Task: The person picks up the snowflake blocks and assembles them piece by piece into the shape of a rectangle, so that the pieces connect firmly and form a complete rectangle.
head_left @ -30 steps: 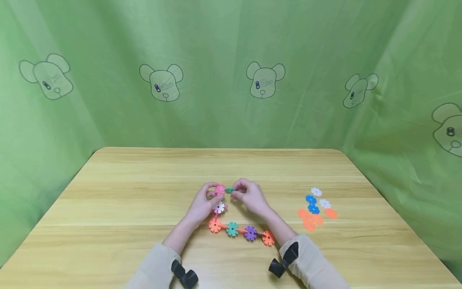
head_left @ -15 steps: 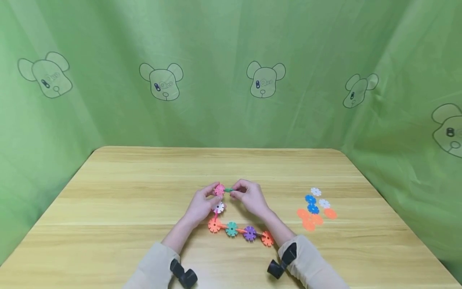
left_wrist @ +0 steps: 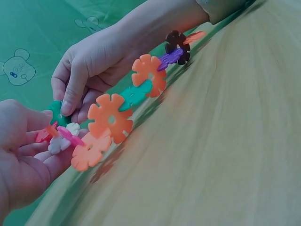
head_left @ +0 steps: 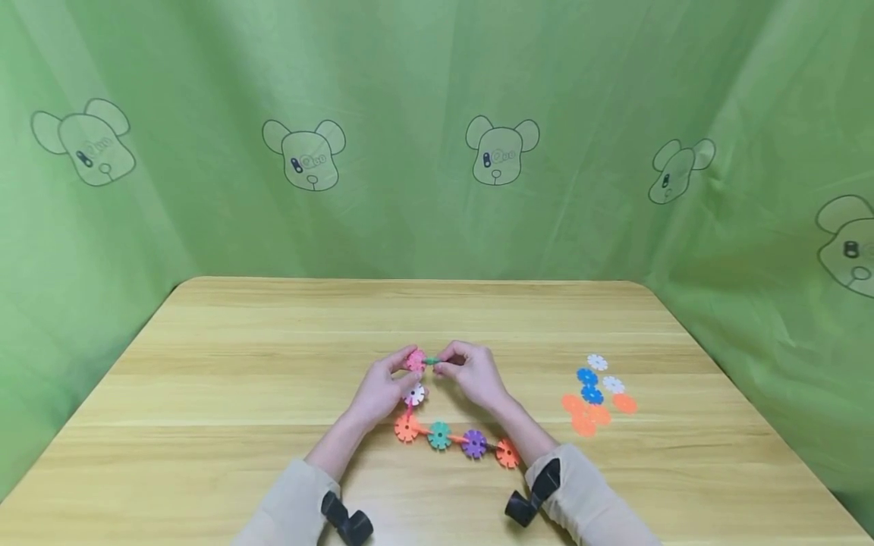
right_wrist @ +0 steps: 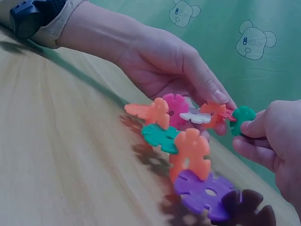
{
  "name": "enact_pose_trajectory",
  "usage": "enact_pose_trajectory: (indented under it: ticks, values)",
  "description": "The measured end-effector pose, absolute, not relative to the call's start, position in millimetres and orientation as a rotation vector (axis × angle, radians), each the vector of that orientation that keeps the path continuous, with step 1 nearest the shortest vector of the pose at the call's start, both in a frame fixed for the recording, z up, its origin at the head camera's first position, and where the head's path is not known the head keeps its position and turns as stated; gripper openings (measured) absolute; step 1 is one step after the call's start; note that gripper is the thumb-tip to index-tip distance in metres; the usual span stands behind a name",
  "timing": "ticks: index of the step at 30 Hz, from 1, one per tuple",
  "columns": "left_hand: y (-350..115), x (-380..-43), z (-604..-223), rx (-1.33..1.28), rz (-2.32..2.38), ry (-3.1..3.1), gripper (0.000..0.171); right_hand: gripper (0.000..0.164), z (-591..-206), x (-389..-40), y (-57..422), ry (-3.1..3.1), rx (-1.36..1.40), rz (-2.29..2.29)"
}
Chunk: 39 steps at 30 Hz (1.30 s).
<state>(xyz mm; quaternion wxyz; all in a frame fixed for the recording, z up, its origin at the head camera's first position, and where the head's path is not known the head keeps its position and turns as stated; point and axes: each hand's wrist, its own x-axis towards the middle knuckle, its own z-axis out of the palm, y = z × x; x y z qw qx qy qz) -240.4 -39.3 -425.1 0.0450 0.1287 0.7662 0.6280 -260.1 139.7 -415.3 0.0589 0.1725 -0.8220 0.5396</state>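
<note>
My left hand point(head_left: 377, 388) pinches one end of a chain of slotted plastic snowflake discs, near a pink disc point(head_left: 416, 360). Between the thumb and fingers of my right hand point(head_left: 478, 377) is a green snowflake disc point(right_wrist: 242, 120), which meets the pink-red disc point(right_wrist: 229, 115) at the chain's end. How deep their slots engage cannot be told. From the left hand the chain runs toward the person past a white disc point(head_left: 413, 393), then bends right through orange, a teal disc point(head_left: 440, 435), a purple disc point(head_left: 474, 444) and an orange end disc point(head_left: 507, 453).
Loose discs lie on the wooden table point(head_left: 273, 318) at the right: white discs point(head_left: 597, 362), blue discs point(head_left: 592, 394) and several orange discs point(head_left: 584, 421). A green curtain point(head_left: 410, 220) with printed bear heads surrounds the table's back and sides.
The green disc has turned from showing some of its face to nearly edge-on, staying against the pink disc. Both hands keep almost the same place; the chain's near part shifts very slightly.
</note>
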Motion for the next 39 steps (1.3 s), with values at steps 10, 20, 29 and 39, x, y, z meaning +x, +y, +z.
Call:
enact_pose_trajectory:
  ticks: [10,20,29,39]
  values:
    - [-42,-240,-421,0.347,1.904,2.251,0.056,0.008,-418,-261,137,-2.535,0.553,1.590]
    - [-44,-242,-424,0.372,1.888,2.212,0.058,0.011,-415,-261,143,-2.664,0.535,1.646]
    - [-44,-221,-393,0.367,1.862,2.235,0.053,0.025,-416,-265,165,-2.720,0.469,1.661]
    - [-44,-224,-396,0.380,1.880,2.209,0.054,0.037,-412,-263,221,-2.704,0.323,1.623]
